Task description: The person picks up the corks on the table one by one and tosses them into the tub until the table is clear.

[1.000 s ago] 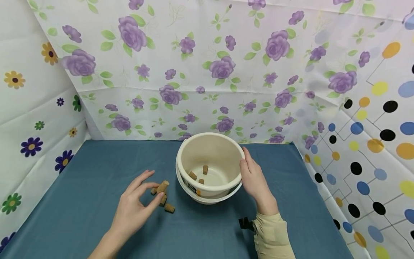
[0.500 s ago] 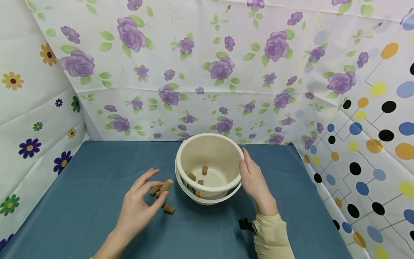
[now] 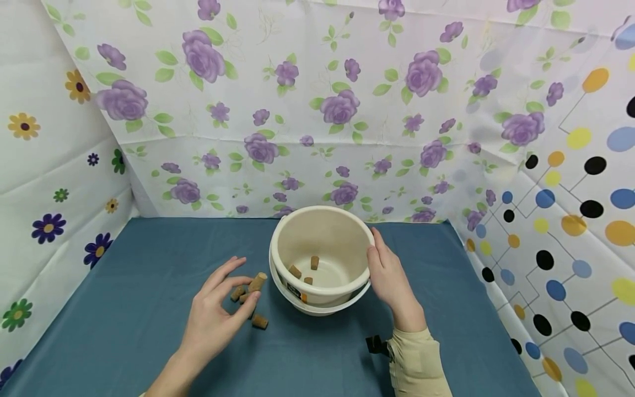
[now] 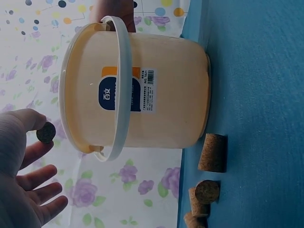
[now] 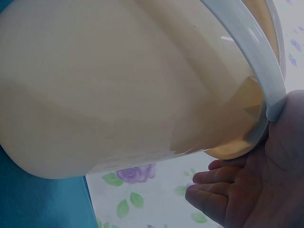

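Pinching a cork (image 3: 257, 282) w/ L hand (image 3: 213, 317), thumb to index, other fingers spread, prob. for a light grip, just beside bucket (image 3: 317, 226). Resting R hand (image 3: 393, 278) at rim, fingers loosely straight, prob. for steadiness, w/ 3 corks (image 3: 315, 263) inside.

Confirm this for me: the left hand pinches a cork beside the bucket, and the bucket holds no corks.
Only the last part is wrong: the head view shows three corks inside the bucket. The left hand does pinch a cork beside it.
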`<state>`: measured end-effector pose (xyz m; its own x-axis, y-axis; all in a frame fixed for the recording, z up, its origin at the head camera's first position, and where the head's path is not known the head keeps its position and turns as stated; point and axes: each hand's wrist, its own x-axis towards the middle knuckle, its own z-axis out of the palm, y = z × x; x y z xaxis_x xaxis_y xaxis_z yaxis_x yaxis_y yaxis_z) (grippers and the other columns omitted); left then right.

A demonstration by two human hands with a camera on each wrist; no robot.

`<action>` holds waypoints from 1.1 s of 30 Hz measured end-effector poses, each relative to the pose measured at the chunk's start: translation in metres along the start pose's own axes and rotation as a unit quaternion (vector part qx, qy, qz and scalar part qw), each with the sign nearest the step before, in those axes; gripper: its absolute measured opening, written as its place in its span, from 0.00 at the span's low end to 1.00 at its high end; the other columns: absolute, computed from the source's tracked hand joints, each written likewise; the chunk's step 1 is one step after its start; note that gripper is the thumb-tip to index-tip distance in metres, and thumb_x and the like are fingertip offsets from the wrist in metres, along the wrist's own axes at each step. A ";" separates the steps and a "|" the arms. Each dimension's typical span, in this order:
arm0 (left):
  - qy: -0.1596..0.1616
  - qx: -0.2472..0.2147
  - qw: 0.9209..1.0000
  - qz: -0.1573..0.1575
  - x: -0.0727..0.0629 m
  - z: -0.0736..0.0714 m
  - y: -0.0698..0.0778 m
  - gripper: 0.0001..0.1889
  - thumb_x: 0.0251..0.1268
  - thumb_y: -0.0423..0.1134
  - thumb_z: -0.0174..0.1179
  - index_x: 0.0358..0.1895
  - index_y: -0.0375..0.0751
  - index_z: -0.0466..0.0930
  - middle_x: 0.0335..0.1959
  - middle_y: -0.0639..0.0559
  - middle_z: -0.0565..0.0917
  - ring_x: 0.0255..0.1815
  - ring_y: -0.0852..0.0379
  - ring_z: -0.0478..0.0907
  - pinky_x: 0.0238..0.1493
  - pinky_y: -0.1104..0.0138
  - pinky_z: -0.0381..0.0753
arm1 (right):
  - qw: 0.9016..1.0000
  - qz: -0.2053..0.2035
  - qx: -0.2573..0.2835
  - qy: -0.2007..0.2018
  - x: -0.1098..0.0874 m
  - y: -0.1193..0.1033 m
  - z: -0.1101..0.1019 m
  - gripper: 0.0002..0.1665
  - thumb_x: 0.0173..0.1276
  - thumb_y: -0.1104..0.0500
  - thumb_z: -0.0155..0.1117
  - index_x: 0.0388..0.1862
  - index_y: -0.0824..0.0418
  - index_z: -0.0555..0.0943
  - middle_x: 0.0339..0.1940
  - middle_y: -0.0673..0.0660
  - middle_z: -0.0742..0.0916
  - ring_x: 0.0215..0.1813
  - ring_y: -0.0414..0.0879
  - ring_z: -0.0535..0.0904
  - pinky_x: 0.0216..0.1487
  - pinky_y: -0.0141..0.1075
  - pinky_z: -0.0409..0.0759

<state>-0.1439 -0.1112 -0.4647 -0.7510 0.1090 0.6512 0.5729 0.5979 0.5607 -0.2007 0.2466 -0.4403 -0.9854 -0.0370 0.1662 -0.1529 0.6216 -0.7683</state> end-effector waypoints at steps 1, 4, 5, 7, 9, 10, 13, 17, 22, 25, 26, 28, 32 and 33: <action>0.000 0.000 1.000 0.000 0.000 0.000 0.001 0.14 0.58 0.32 0.81 0.46 0.42 0.90 0.71 0.47 0.80 0.76 0.42 0.73 0.62 0.41 0.79 | 1.000 0.000 0.000 0.000 0.000 0.000 0.000 0.37 0.91 0.45 0.35 0.90 0.58 0.51 0.81 0.69 0.71 0.72 0.64 0.77 0.68 0.61 0.75; -0.001 0.001 1.000 0.000 0.002 0.000 0.002 0.13 0.59 0.32 0.81 0.47 0.43 0.91 0.71 0.48 0.80 0.77 0.43 0.72 0.63 0.41 0.78 | 1.000 -0.002 0.000 -0.001 0.000 0.000 0.000 0.37 0.91 0.45 0.36 0.90 0.59 0.51 0.83 0.68 0.69 0.76 0.63 0.73 0.72 0.61 0.73; 0.000 0.000 1.000 0.001 0.002 0.000 0.003 0.13 0.59 0.32 0.80 0.47 0.43 0.91 0.71 0.48 0.80 0.77 0.43 0.72 0.64 0.41 0.77 | 1.000 -0.003 0.001 -0.001 0.000 0.000 0.000 0.37 0.91 0.45 0.36 0.90 0.59 0.51 0.83 0.68 0.68 0.77 0.63 0.72 0.72 0.62 0.72; 0.001 0.000 1.000 0.001 0.003 0.001 0.004 0.13 0.60 0.33 0.80 0.47 0.44 0.91 0.71 0.50 0.80 0.77 0.44 0.72 0.64 0.41 0.77 | 1.000 -0.003 0.000 -0.001 0.000 0.000 0.000 0.37 0.91 0.45 0.35 0.90 0.60 0.51 0.83 0.68 0.68 0.78 0.63 0.70 0.74 0.62 0.71; 0.003 -0.002 1.000 0.005 0.004 0.001 0.004 0.13 0.60 0.32 0.80 0.47 0.43 0.91 0.71 0.50 0.80 0.77 0.44 0.72 0.64 0.41 0.77 | 1.000 -0.004 -0.001 0.000 0.000 0.000 0.001 0.37 0.91 0.45 0.35 0.90 0.60 0.51 0.83 0.68 0.67 0.78 0.64 0.71 0.74 0.62 0.71; 0.003 -0.003 1.000 0.005 0.004 0.001 0.005 0.13 0.60 0.32 0.80 0.47 0.43 0.91 0.72 0.50 0.80 0.78 0.45 0.71 0.65 0.42 0.77 | 1.000 -0.006 -0.002 0.000 0.000 0.000 0.001 0.37 0.91 0.46 0.35 0.90 0.61 0.51 0.83 0.69 0.67 0.78 0.64 0.71 0.73 0.62 0.71; 0.000 -0.008 1.000 0.004 0.006 0.002 0.008 0.13 0.60 0.33 0.80 0.47 0.43 0.91 0.72 0.49 0.80 0.78 0.45 0.71 0.65 0.42 0.77 | 1.000 -0.008 -0.006 0.003 0.000 0.001 0.001 0.37 0.92 0.46 0.35 0.90 0.61 0.51 0.83 0.69 0.68 0.76 0.64 0.72 0.72 0.62 0.72; -0.004 -0.018 1.000 0.004 0.011 0.003 0.011 0.13 0.61 0.34 0.80 0.47 0.43 0.91 0.72 0.48 0.80 0.79 0.46 0.69 0.67 0.42 0.77 | 1.000 -0.012 -0.009 0.009 0.000 0.001 0.001 0.37 0.92 0.46 0.35 0.90 0.61 0.51 0.82 0.70 0.69 0.72 0.64 0.76 0.69 0.62 0.74; 0.000 -0.029 0.999 0.017 0.016 0.008 0.016 0.12 0.60 0.32 0.80 0.47 0.43 0.91 0.72 0.50 0.79 0.79 0.46 0.69 0.66 0.40 0.76 | 1.000 -0.012 -0.010 0.011 -0.001 0.001 0.001 0.36 0.92 0.47 0.35 0.90 0.61 0.52 0.80 0.71 0.71 0.65 0.64 0.80 0.65 0.60 0.76; 0.005 -0.032 0.999 0.023 0.018 0.010 0.019 0.12 0.60 0.32 0.80 0.46 0.43 0.91 0.72 0.50 0.80 0.79 0.46 0.70 0.66 0.39 0.77 | 1.000 -0.012 -0.013 0.011 -0.001 0.000 0.001 0.36 0.92 0.47 0.35 0.90 0.62 0.52 0.78 0.71 0.73 0.60 0.62 0.82 0.62 0.59 0.77; 0.006 -0.034 0.999 0.025 0.019 0.011 0.020 0.11 0.61 0.32 0.80 0.46 0.42 0.91 0.72 0.50 0.80 0.79 0.46 0.70 0.66 0.39 0.77 | 1.000 -0.011 -0.014 0.011 -0.001 0.000 0.001 0.36 0.92 0.47 0.34 0.90 0.62 0.52 0.77 0.71 0.74 0.58 0.62 0.82 0.62 0.59 0.78; 0.006 -0.037 0.999 0.028 0.020 0.012 0.023 0.11 0.61 0.32 0.79 0.45 0.41 0.91 0.72 0.50 0.80 0.79 0.46 0.69 0.66 0.39 0.77 | 1.000 -0.009 -0.013 0.010 -0.001 0.000 0.001 0.36 0.92 0.47 0.34 0.90 0.61 0.52 0.77 0.71 0.74 0.58 0.62 0.82 0.62 0.59 0.77; 0.004 -0.049 0.998 0.033 0.023 0.015 0.027 0.10 0.62 0.33 0.79 0.46 0.41 0.92 0.72 0.49 0.80 0.79 0.45 0.69 0.66 0.37 0.77 | 1.000 -0.008 -0.006 0.006 0.000 0.000 0.000 0.36 0.92 0.47 0.35 0.90 0.61 0.51 0.79 0.71 0.73 0.65 0.63 0.80 0.66 0.60 0.75; 0.003 -0.052 0.998 0.034 0.024 0.015 0.028 0.11 0.62 0.33 0.79 0.46 0.41 0.92 0.72 0.49 0.80 0.79 0.45 0.69 0.66 0.37 0.77 | 1.000 -0.008 -0.004 0.005 0.000 0.001 0.000 0.36 0.92 0.47 0.35 0.90 0.61 0.51 0.80 0.70 0.72 0.66 0.63 0.79 0.67 0.61 0.74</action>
<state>-0.1509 -0.0798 -0.4413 -0.7069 0.1411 0.6931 0.6540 0.5034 0.5647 -0.2004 0.2468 -0.4409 -0.9821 -0.0397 0.1841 -0.1678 0.6278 -0.7600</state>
